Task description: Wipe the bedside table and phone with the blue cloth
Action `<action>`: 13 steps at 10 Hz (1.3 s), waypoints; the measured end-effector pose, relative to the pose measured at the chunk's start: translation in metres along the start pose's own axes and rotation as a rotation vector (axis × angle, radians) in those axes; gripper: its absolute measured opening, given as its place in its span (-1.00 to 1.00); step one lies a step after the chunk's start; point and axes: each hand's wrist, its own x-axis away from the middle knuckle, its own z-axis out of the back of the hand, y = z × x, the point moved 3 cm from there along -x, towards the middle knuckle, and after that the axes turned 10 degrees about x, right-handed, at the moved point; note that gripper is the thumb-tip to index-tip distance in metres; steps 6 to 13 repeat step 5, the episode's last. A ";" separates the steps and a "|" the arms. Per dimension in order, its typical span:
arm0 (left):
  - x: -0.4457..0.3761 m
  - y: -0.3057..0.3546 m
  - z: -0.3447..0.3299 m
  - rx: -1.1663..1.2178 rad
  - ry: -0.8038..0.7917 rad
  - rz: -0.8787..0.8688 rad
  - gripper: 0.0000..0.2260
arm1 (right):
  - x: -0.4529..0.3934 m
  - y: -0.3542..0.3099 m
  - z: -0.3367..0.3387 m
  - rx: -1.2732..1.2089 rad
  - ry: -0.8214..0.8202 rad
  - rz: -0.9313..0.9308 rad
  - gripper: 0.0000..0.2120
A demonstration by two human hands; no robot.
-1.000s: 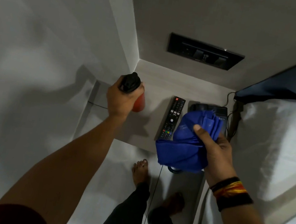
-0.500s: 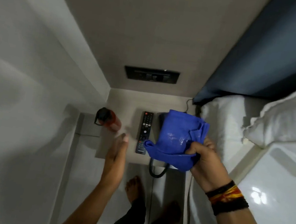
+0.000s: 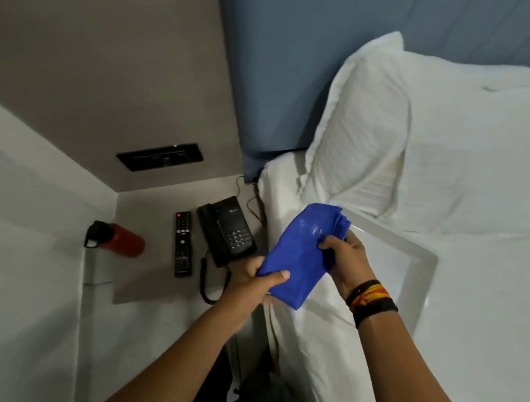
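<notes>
Left hand (image 3: 253,283) has let go of the red bottle (image 3: 123,241) and now both it and right hand (image 3: 342,260) grip the blue cloth (image 3: 300,254), at 3 o'clock from the phone (image 3: 226,229). Tabletop (image 3: 144,286) wiping looks next.

Both hands hold the blue cloth at frame centre, over the bed's edge.

The left hand (image 3: 253,283) pinches the lower end of the blue cloth (image 3: 300,254); the right hand (image 3: 346,259) grips its upper end. Left of them, the bedside table (image 3: 140,289) carries a black phone (image 3: 226,229), a remote control (image 3: 183,243) just beside it, and, further left, a red bottle (image 3: 120,239) that seems to lie on its side. White pillows (image 3: 438,134) fill the upper right.
</notes>
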 end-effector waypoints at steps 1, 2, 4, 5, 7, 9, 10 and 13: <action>-0.011 -0.025 -0.047 -0.045 0.026 0.046 -0.82 | -0.010 0.014 0.054 0.066 0.111 -0.054 -0.71; -0.029 -0.047 -0.082 -0.073 0.081 0.032 -0.79 | -0.031 0.021 0.089 0.090 0.160 -0.046 -0.69; -0.035 -0.062 -0.095 -0.427 0.185 -0.139 -0.58 | -0.077 0.067 0.117 0.252 0.323 -0.147 -0.36; -0.018 -0.043 -0.075 -0.600 0.260 -0.371 -0.53 | -0.040 0.073 0.106 0.393 0.384 -0.100 -0.50; -0.018 -0.043 -0.075 -0.600 0.260 -0.371 -0.53 | -0.040 0.073 0.106 0.393 0.384 -0.100 -0.50; -0.018 -0.043 -0.075 -0.600 0.260 -0.371 -0.53 | -0.040 0.073 0.106 0.393 0.384 -0.100 -0.50; -0.018 -0.043 -0.075 -0.600 0.260 -0.371 -0.53 | -0.040 0.073 0.106 0.393 0.384 -0.100 -0.50; -0.018 -0.043 -0.075 -0.600 0.260 -0.371 -0.53 | -0.040 0.073 0.106 0.393 0.384 -0.100 -0.50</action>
